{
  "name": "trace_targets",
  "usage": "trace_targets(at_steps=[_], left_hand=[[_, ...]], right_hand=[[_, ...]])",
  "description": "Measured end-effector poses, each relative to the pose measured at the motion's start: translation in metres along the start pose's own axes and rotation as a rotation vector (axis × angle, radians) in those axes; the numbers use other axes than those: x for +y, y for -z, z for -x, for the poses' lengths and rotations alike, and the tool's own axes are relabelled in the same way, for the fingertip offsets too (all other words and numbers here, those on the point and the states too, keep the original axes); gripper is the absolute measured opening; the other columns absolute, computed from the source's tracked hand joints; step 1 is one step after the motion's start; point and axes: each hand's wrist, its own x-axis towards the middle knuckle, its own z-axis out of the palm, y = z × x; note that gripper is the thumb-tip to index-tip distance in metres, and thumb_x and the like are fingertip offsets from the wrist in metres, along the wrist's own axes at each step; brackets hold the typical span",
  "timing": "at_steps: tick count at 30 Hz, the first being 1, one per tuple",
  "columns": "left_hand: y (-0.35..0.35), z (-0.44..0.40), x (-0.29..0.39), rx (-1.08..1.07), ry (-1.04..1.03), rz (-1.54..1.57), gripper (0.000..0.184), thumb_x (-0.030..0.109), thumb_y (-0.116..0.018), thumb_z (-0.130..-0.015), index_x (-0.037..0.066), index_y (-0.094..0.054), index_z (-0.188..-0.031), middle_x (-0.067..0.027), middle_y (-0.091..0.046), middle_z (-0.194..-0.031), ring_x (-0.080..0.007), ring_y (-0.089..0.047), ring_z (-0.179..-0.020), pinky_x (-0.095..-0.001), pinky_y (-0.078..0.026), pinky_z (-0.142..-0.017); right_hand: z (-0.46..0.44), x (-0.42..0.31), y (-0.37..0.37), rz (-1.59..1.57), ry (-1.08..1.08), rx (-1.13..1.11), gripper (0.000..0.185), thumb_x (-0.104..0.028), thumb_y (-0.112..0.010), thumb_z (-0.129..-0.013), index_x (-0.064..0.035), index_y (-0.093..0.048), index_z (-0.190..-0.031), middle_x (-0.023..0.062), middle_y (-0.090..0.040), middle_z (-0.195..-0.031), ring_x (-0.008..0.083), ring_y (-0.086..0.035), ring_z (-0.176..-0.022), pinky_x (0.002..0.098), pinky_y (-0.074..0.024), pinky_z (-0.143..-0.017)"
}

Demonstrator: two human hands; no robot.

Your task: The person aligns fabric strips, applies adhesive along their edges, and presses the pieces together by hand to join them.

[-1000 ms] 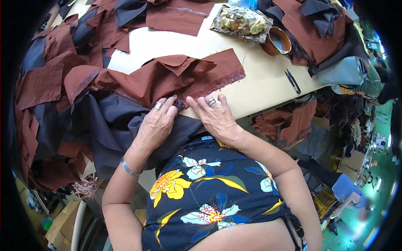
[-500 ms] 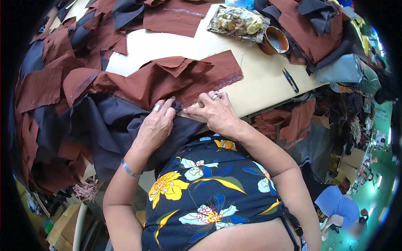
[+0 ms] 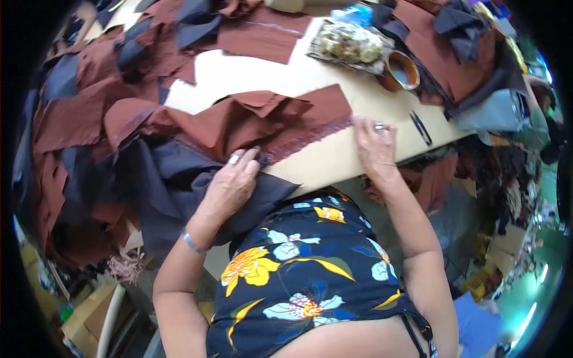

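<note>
A reddish-brown cloth piece (image 3: 209,128) lies across the pale table, its near edge streaked with something shiny. Dark navy cloth (image 3: 173,173) overlaps it from the front and drapes over the table edge. My left hand (image 3: 234,178), with a ring and a bracelet, is closed on the dark cloth where it meets the brown edge. At the brown piece's right corner is my right hand (image 3: 376,146), its thumb and fingers drawn together on the corner; blur hides the exact grip.
An orange-brown bowl (image 3: 401,70) stands beside a crusted slab of pale paste (image 3: 352,46). Small black thread snips (image 3: 421,128) lie on the pale tabletop (image 3: 322,158) to the right. Brown and dark cloth pieces heap up at the left and far right.
My right hand has moved right, from beside my left hand to the brown cloth's far corner. The brown edge now shows uncovered between them. The view has shifted slightly.
</note>
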Motion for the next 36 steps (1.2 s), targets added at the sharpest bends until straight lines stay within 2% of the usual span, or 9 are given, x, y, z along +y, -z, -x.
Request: trace_targets(at_steps=[2,5,9,14,17,18,22,27,36], left_hand=[[0.003,0.0,0.003,-0.018,0.025,0.022,0.028,-0.002,-0.058,-0.069,-0.003,-0.05,-0.095,-0.0205,-0.05,-0.122,-0.0366,-0.049,-0.112,-0.0389,-0.044,-0.094],[0.027,-0.003,0.011,0.095,-0.043,0.002,0.025,0.006,-0.055,-0.079,0.001,-0.054,-0.103,-0.0184,-0.053,-0.121,-0.0345,-0.051,-0.113,-0.0389,-0.042,-0.096],[0.084,0.01,-0.011,0.244,0.147,0.056,0.038,-0.008,-0.05,-0.075,0.004,-0.052,-0.111,-0.0149,-0.052,-0.127,-0.0354,-0.047,-0.121,-0.042,-0.04,-0.1],[0.086,0.024,-0.079,-0.042,0.373,-0.547,0.04,0.001,-0.05,-0.078,0.005,-0.054,-0.117,-0.0108,-0.049,-0.13,-0.0301,-0.042,-0.126,-0.0507,-0.022,-0.109],[0.084,0.021,-0.102,-0.106,0.35,-0.727,0.035,0.007,-0.049,-0.081,0.006,-0.054,-0.116,-0.0097,-0.052,-0.124,-0.0275,-0.044,-0.124,-0.0532,-0.022,-0.109],[0.076,0.026,-0.116,-0.03,0.305,-0.809,0.031,0.013,-0.048,-0.083,0.006,-0.055,-0.111,-0.0091,-0.054,-0.112,-0.0257,-0.048,-0.118,-0.0547,-0.023,-0.108],[0.068,0.035,-0.126,0.025,0.273,-0.839,0.008,0.012,-0.05,-0.081,0.009,-0.057,-0.083,-0.0052,-0.05,-0.08,-0.0201,-0.057,-0.083,-0.0543,-0.023,-0.109],[0.13,0.031,-0.069,0.427,0.159,-0.569,0.014,0.008,-0.055,-0.071,0.007,-0.056,-0.085,-0.0082,-0.054,-0.083,-0.0256,-0.058,-0.085,-0.0504,-0.029,-0.106],[0.239,0.056,0.012,0.06,0.507,-0.164,0.023,0.009,-0.052,-0.072,0.003,-0.053,-0.094,-0.0188,-0.061,-0.077,-0.0345,-0.062,-0.076,-0.047,-0.047,-0.075]], right_hand=[[-0.003,0.012,-0.004,-0.009,-0.022,-0.011,0.041,-0.012,-0.051,-0.079,-0.0111,-0.053,-0.121,0.0036,-0.055,-0.095,0.0181,-0.055,-0.092,0.0422,-0.0365,-0.084],[-0.015,0.022,0.011,-0.08,-0.099,0.155,0.043,-0.007,-0.056,-0.076,-0.0115,-0.056,-0.118,0.0042,-0.054,-0.093,0.0203,-0.055,-0.09,0.0413,-0.0344,-0.086],[-0.033,-0.027,0.053,-0.836,0.145,0.377,0.056,-0.003,-0.059,-0.071,-0.0061,-0.051,-0.126,0.0076,-0.06,-0.102,0.0244,-0.055,-0.094,0.0403,-0.0343,-0.087],[-0.055,-0.12,0.09,-0.896,0.535,0.246,0.089,-0.04,-0.073,-0.068,-0.0116,-0.03,-0.141,0.0175,-0.049,-0.123,0.0291,-0.044,-0.121,0.0528,-0.0235,-0.104],[-0.069,-0.151,0.081,-0.816,0.579,0.224,0.089,-0.018,-0.07,-0.068,-0.0077,-0.023,-0.144,0.0114,-0.054,-0.109,0.0264,-0.05,-0.107,0.0526,-0.022,-0.104],[-0.07,-0.16,0.078,-0.945,0.561,0.349,0.084,-0.003,-0.058,-0.07,-0.0101,-0.022,-0.145,0.0096,-0.057,-0.087,0.0258,-0.057,-0.086,0.053,-0.0278,-0.099],[-0.077,-0.125,0.111,-1.052,0.581,0.242,0.086,0.0,-0.059,-0.066,-0.0084,-0.026,-0.144,0.0075,-0.056,-0.082,0.024,-0.058,-0.081,0.0478,-0.03,-0.098],[-0.089,-0.044,0.15,-0.959,0.526,0.401,0.093,0.004,-0.068,-0.054,-0.0087,-0.034,-0.14,0.0094,-0.061,-0.096,0.024,-0.06,-0.086,0.0425,-0.0333,-0.098],[-0.209,-0.017,0.227,-0.797,0.729,0.327,0.087,0.009,-0.056,-0.061,-0.0075,-0.027,-0.141,0.0224,-0.059,-0.096,0.0382,-0.053,-0.096,0.0464,-0.0361,-0.091]])
